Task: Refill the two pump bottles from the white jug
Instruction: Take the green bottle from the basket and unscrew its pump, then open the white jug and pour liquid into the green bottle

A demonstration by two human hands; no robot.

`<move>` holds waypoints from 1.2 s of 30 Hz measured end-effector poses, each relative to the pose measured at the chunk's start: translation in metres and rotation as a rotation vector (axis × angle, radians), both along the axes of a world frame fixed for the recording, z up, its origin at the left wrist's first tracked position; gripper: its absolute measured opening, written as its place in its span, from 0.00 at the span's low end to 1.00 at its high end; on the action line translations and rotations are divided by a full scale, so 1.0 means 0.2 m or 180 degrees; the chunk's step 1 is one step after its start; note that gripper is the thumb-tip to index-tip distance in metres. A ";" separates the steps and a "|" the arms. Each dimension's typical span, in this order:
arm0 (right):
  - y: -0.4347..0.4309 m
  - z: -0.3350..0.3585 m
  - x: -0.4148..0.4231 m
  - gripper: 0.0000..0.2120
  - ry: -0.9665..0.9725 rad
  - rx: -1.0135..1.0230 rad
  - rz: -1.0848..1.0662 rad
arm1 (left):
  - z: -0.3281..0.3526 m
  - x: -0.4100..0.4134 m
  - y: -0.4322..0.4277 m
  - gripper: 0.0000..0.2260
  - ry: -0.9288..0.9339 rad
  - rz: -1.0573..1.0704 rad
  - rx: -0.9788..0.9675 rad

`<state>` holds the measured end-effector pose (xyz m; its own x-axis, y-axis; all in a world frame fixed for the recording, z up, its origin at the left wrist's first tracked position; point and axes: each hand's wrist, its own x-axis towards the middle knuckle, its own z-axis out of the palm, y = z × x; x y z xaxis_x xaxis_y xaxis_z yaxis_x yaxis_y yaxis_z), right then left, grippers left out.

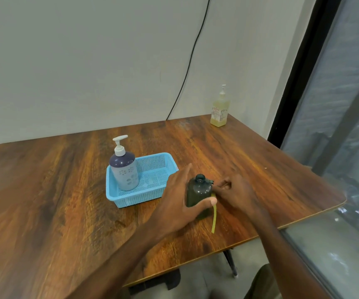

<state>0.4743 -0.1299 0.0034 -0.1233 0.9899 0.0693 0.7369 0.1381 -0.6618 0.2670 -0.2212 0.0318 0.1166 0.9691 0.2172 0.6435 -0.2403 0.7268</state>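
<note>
Head view, looking down at a brown wood-grain tabletop (pixel 55 190) pushed against a pale wall, with a person's two bare forearms reaching in from the bottom edge.

Near the middle of the tabletop stands a dark green bottle (pixel 198 190), upright, its neck open and uncapped. The left hand (pixel 178 201) grips it from the left: the thumb lies across the bottle's front and the fingers go round behind it, with one finger pointing up past the shoulder.

The right hand (pixel 239 195) is just beside the bottle on its right. Its fingers are curled in and pinch a small dark pump part (pixel 212 181) next to the bottle's neck; motion blur hides the details. A yellow-green tube (pixel 214 219) hangs down from that spot, along the bottle's right side, to the tabletop.

Just left of the left hand sits a light blue mesh basket (pixel 135 197). In its left end stands a lavender pump bottle (pixel 124 173) with a dark blue shoulder and a white pump head, upright and apart from both hands.

At the far right corner of the tabletop, well apart from the rest, stands a clear pump bottle of yellow liquid (pixel 220 111) with a printed label.

A black cable (pixel 191 61) runs down the wall behind the tabletop. A dark-framed window (pixel 347 126) fills the right side.
</note>
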 end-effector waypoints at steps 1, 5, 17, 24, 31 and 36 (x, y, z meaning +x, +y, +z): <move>0.02 -0.01 0.02 0.14 0.0059 0.0043 0.0005 | 0.05 0.00 -0.02 0.45 -0.0106 -0.0016 0.0040; 0.07 0.00 0.07 0.16 0.0260 0.0155 0.0020 | 0.30 -0.03 0.02 0.26 -0.0314 -0.0079 0.0449; 0.63 0.07 0.01 0.04 0.0398 0.0028 -0.0336 | 0.22 0.08 1.26 0.22 0.2162 -0.0462 -0.0775; 1.13 0.06 0.05 0.19 0.0519 0.0271 -0.0506 | -0.01 0.04 1.66 0.29 0.2650 -0.0508 -0.1293; 1.69 0.20 0.02 0.44 0.0787 0.0748 -0.0848 | 0.05 0.05 1.72 0.33 0.2761 -0.0674 -0.1283; 2.03 0.21 -0.01 0.59 0.0950 0.0574 -0.1092 | 0.04 0.08 1.81 0.35 0.2910 -0.0748 -0.1416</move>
